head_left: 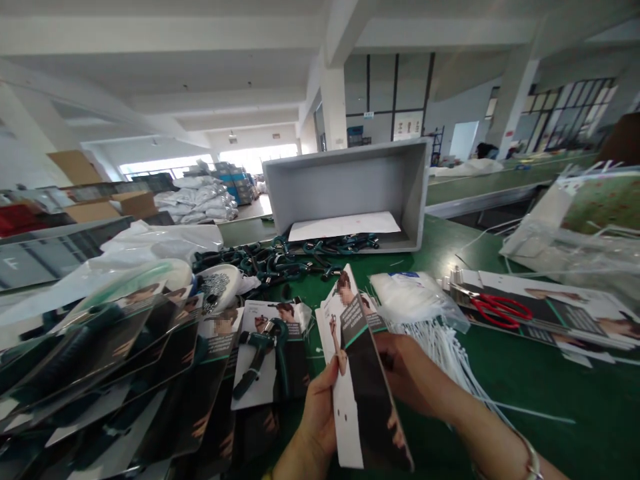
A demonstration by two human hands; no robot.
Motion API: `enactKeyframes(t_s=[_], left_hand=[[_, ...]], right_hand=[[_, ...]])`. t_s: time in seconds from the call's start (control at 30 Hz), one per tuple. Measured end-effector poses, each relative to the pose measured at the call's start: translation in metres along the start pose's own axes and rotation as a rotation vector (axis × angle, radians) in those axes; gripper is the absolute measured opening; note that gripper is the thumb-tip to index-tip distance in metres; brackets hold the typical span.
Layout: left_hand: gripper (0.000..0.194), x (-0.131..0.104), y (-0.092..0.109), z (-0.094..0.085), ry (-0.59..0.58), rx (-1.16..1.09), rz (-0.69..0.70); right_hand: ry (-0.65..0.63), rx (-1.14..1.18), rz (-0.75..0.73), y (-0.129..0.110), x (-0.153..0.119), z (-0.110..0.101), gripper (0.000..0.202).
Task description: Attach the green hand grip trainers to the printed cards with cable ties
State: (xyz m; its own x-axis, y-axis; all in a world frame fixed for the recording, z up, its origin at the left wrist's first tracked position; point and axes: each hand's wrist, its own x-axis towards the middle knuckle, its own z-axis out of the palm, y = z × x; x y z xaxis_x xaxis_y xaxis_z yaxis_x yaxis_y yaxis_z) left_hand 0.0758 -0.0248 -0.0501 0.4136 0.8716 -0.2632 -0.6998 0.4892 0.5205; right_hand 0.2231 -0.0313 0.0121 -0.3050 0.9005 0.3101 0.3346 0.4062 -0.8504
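Note:
In front of me, my left hand (320, 407) grips a few printed backing cards (373, 400) by their left edge, thumb on the front. The cards stand tilted and slightly fanned, with white and black printing. My right hand (407, 373) is closed at their right edge; its fingertips are hidden behind them. Left of the cards, a dark green hand grip exerciser (275, 353) lies on another printed card (245, 383). Packaged grip exercisers (110, 360) on cards are piled at the far left.
A grey bin (345, 183) lies on its side at the back, with loose green grippers (270, 260) spilling before it. White cable ties (440, 347) and their plastic bag (413, 297) lie right. Red-handled scissors (500, 310) rest on stacked cards (555, 293). A bowl (217, 287) holds small metal parts.

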Motion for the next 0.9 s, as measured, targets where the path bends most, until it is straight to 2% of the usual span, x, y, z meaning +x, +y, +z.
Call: enactKeyframes(t_s=[0.1, 0.17, 0.23, 0.4, 0.53, 0.8, 0.9], left_hand=[[0.011, 0.002, 0.003, -0.005, -0.160, -0.238, -0.147], [0.004, 0.004, 0.004, -0.011, -0.236, -0.344, -0.159], [0.006, 0.006, 0.004, -0.019, -0.264, -0.391, -0.161], [0.010, 0.012, 0.000, -0.039, -0.208, -0.341, -0.107], [0.008, 0.017, -0.003, -0.049, -0.214, -0.334, -0.084], [0.010, 0.015, -0.002, -0.045, -0.222, -0.341, -0.107], [0.012, 0.014, -0.002, -0.046, -0.178, -0.211, -0.057]], right_hand=[[-0.021, -0.217, -0.057, -0.009, 0.005, -0.002, 0.023], [-0.058, -0.312, -0.105, -0.015, 0.008, -0.002, 0.025], [-0.077, -0.382, -0.133, -0.020, 0.010, 0.001, 0.024], [-0.106, -0.489, -0.211, -0.027, 0.009, 0.008, 0.029], [-0.087, -0.525, -0.221, -0.027, 0.006, 0.007, 0.026], [-0.146, -0.569, -0.188, -0.034, 0.004, 0.000, 0.020], [-0.175, -0.590, -0.216, -0.036, 0.003, -0.001, 0.021]])
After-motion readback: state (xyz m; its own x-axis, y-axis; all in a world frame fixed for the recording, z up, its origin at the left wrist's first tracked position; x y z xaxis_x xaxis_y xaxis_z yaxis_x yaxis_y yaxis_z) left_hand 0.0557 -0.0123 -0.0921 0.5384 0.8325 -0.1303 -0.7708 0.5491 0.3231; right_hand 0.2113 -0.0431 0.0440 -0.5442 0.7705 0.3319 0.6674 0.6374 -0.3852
